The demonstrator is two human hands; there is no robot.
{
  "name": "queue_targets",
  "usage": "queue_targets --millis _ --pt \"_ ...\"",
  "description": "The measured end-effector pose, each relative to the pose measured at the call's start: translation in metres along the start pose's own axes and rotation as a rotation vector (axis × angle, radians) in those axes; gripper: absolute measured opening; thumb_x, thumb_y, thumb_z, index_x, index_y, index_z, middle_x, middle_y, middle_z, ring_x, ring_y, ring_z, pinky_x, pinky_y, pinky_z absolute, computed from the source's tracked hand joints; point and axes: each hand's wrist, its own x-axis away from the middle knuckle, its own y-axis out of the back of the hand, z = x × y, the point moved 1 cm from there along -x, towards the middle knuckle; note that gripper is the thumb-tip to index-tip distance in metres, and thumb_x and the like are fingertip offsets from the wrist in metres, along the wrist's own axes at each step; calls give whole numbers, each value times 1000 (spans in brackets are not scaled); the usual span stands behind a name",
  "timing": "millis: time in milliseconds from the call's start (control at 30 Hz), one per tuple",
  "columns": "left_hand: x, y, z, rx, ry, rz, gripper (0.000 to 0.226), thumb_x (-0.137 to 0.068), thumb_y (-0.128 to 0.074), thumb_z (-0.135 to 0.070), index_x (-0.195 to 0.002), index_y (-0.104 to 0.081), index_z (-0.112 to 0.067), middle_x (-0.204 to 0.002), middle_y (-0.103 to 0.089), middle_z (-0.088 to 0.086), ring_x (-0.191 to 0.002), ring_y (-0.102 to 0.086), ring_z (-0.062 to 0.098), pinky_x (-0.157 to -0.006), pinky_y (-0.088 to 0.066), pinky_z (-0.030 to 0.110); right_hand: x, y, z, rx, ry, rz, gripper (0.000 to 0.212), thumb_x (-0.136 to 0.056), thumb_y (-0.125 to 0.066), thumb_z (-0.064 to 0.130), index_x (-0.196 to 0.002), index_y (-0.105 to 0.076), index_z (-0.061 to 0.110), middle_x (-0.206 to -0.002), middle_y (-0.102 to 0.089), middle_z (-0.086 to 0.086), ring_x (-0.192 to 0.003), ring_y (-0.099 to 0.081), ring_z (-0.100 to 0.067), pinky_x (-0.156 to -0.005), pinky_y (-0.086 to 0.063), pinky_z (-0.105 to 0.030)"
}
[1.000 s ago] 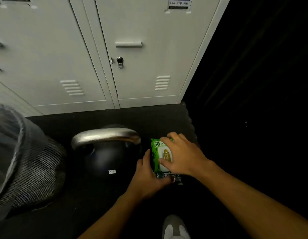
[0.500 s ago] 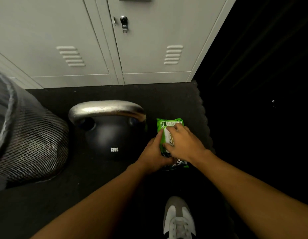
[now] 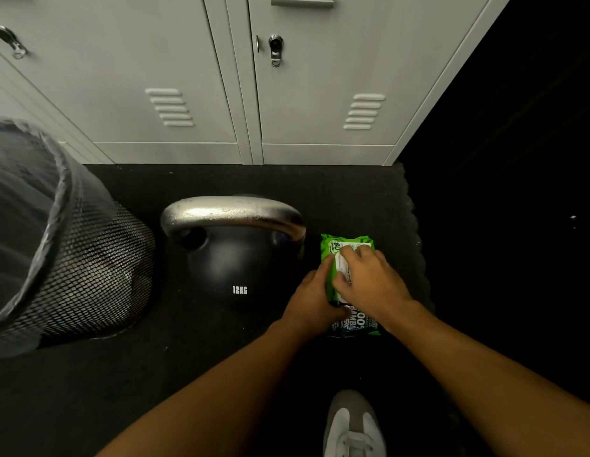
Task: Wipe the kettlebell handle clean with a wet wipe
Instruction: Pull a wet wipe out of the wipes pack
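Two hands work at one pack on the dark rubber floor mat (image 3: pixel 336 192), and nothing has reached the kettlebell yet. At far left stands a black wire-mesh waste bin lined with a grey plastic bag (image 3: pixel 72 245), likely there to take the used wipe. Just right of it sits the black 12 kg kettlebell with a bare silver steel handle (image 3: pixel 232 214), upright in front of the pale grey metal lockers (image 3: pixel 320 94), its handle free and untouched. Right beside it lies the green plastic pack of wet wipes (image 3: pixel 348 244). The left hand (image 3: pixel 311 296) curls its grip round the pack's near-left edge, apparently to hold it down. The right hand (image 3: pixel 369 280) lies over the white lid label, fingertips bent onto it as if peeling it open; whether it actually pinches the flap I cannot tell. A white and grey trainer (image 3: pixel 353 427) shows at the bottom edge.
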Motion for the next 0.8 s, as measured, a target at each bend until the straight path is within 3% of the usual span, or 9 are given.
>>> queue_targets --millis 233,367,500,600,667,800 --pt "0 0 2 44 7 1 115 -70 -86 -24 -158 -12 -34 -147 -44 4 -134 -45 20 -108 -39 31 1 19 -22 -62 -33 -39 42 -94 -53 17 -135 -54 15 -126 -54 -10 -104 -61 -34 -83 -52 -39" --pt "0 -1 4 52 14 4 117 -69 -86 -25 -157 -11 -37 -149 -43 3 -135 -44 20 -111 -40 38 -2 18 -36 140 -15 -58 38 -91 -56 7 -128 -61 14 -127 -55 -7 -111 -52 -29 -87 -51 -41" --pt "-1 -3 4 51 16 1 117 -68 -87 -26 -157 -11 -38 -149 -42 3 -135 -45 20 -111 -40 39 0 15 -41 328 48 -83 36 -88 -64 10 -123 -65 17 -123 -56 -6 -110 -50 -30 -88 -47 -42" --pt "-1 -3 5 49 8 -4 115 -70 -86 -24 -158 -12 -36 -148 -42 4 -133 -45 20 -110 -41 36 1 8 -36 166 113 58 38 -95 -58 12 -133 -57 19 -129 -54 -4 -116 -54 -26 -89 -52 -40" --pt "-1 -3 4 50 5 0 114 -71 -85 -24 -158 -11 -35 -149 -42 4 -133 -45 20 -109 -42 35 3 5 -32 9 144 96 35 -99 -57 24 -133 -56 22 -128 -57 0 -115 -58 -22 -89 -54 -40" --pt "-1 -3 4 48 -2 6 115 -72 -85 -24 -158 -9 -35 -150 -41 3 -133 -45 19 -107 -42 32 3 5 -37 -3 213 130 47 -95 -65 40 -137 -56 22 -130 -58 3 -121 -54 -18 -94 -53 -40"
